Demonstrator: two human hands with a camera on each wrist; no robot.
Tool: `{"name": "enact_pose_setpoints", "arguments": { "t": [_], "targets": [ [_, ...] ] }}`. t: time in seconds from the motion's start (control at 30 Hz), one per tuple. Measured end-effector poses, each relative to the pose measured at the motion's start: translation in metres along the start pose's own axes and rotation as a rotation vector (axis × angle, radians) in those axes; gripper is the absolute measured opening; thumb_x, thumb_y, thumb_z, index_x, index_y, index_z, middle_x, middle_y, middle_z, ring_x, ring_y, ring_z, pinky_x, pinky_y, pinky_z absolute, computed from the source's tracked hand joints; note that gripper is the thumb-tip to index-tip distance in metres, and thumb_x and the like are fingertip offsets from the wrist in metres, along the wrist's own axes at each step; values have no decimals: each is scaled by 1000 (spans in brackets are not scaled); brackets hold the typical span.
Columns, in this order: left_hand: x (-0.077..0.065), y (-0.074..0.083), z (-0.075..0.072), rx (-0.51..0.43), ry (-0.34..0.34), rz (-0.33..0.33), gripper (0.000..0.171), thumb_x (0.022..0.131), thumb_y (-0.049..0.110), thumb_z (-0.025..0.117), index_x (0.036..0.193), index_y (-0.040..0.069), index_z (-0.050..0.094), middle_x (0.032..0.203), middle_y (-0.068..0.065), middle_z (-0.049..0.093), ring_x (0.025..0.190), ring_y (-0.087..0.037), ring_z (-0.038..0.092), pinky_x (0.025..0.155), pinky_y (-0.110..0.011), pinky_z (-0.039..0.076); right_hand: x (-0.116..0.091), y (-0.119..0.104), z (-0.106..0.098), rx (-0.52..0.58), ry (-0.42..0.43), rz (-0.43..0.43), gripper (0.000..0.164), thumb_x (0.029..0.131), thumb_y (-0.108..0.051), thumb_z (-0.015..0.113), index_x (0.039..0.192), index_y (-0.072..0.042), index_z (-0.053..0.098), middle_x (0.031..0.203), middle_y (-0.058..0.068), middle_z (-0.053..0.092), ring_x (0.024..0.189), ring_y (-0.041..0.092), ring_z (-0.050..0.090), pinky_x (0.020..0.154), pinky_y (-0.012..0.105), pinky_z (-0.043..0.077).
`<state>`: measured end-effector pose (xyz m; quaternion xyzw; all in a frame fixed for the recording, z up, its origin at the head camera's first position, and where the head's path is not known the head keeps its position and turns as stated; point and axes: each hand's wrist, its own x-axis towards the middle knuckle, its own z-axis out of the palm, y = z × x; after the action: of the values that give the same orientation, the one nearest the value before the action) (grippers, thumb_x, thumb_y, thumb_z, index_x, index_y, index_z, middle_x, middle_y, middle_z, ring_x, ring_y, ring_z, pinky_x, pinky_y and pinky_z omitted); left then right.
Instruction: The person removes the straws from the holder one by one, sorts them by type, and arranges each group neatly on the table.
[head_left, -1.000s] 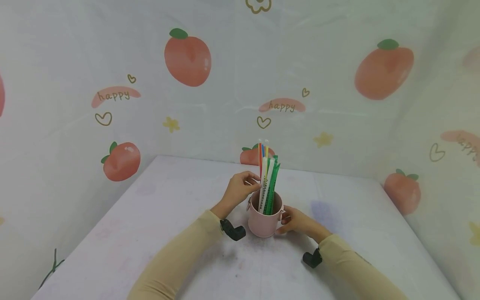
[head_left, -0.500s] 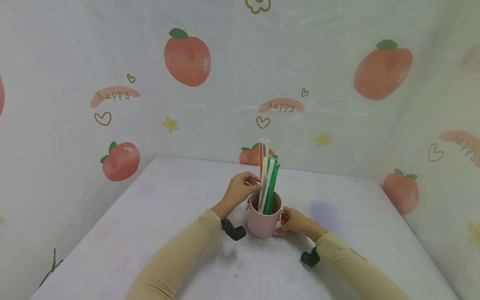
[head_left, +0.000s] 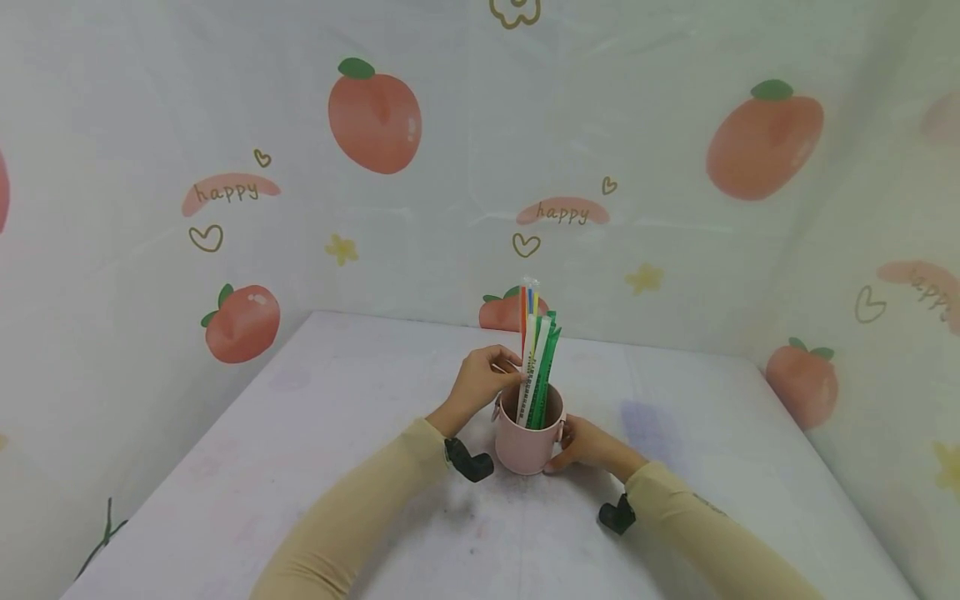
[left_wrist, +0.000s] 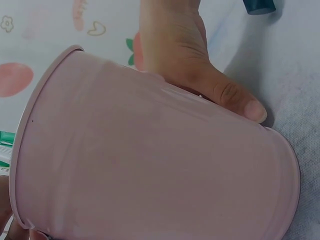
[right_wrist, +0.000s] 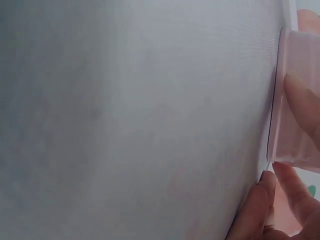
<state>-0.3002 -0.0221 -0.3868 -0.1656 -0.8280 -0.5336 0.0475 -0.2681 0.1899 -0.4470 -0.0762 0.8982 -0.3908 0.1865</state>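
Observation:
A pink pail (head_left: 524, 450) with small side handles stands upright on the table, holding a bunch of wrapped straws (head_left: 536, 375) in white, green and clear wrappers. Red, blue and yellow ones rise highest. My left hand (head_left: 482, 377) is over the pail's left rim, thumb and fingers pinching the straws at their left side. Low on the pail's right side, my right hand (head_left: 592, 443) grips the wall, its thumb toward the front. The left wrist view shows the right thumb (left_wrist: 240, 102) lying along the pail near its base. In the right wrist view, fingertips touch the pail's bottom edge (right_wrist: 277, 95).
A white table (head_left: 420, 533) with faint stains spreads around the pail. Behind it hangs a white curtain (head_left: 450, 167) printed with peaches, hearts and the word happy. Black wrist cameras (head_left: 469, 460) sit on both wrists.
My right hand has slid slightly left, its thumb farther onto the pail's front. The tall coloured straws have shifted a little to the right. My left hand has barely moved.

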Motion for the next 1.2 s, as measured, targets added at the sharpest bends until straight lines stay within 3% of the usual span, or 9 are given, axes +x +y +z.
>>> {"name": "enact_pose_setpoints", "arguments": {
  "t": [0.13, 0.33, 0.73, 0.93, 1.2],
  "targets": [
    [0, 1, 1, -1, 4, 4, 16, 81, 14, 78, 93, 7, 70, 86, -7, 71, 76, -14, 65, 67, -25, 54, -1, 0, -1, 2, -12, -33, 78, 67, -12, 89, 134, -2, 51, 105, 9, 59, 97, 26, 53, 91, 47, 48],
    [-1, 2, 1, 2, 3, -34, 14, 83, 16, 77, 92, 8, 71, 87, -5, 70, 78, -14, 64, 74, -29, 56, -1, 0, 1, 15, -11, -1, 79, 67, -13, 89, 135, -4, 50, 112, 10, 59, 103, 27, 54, 97, 52, 46],
    [-2, 0, 2, -39, -3, -91, 13, 84, 18, 77, 91, 9, 73, 91, -4, 71, 83, -15, 65, 76, -28, 56, -1, 0, 2, 2, -18, -55, 80, 66, -10, 89, 135, -3, 50, 108, 8, 57, 98, 24, 49, 91, 44, 45],
    [-3, -2, 0, -68, -5, -103, 15, 83, 21, 77, 91, 9, 74, 91, -5, 70, 83, -15, 63, 72, -25, 54, 1, 2, 2, 20, -21, -67, 85, 65, -10, 90, 138, -4, 48, 125, 11, 57, 112, 28, 51, 103, 53, 41],
    [-4, -2, -4, -103, -6, -108, 17, 83, 22, 78, 93, 9, 74, 91, -4, 71, 84, -14, 62, 71, -24, 50, 3, 2, 1, 25, -29, -77, 88, 64, -7, 90, 140, -3, 46, 138, 16, 53, 129, 37, 46, 109, 57, 35]
  ]
}}
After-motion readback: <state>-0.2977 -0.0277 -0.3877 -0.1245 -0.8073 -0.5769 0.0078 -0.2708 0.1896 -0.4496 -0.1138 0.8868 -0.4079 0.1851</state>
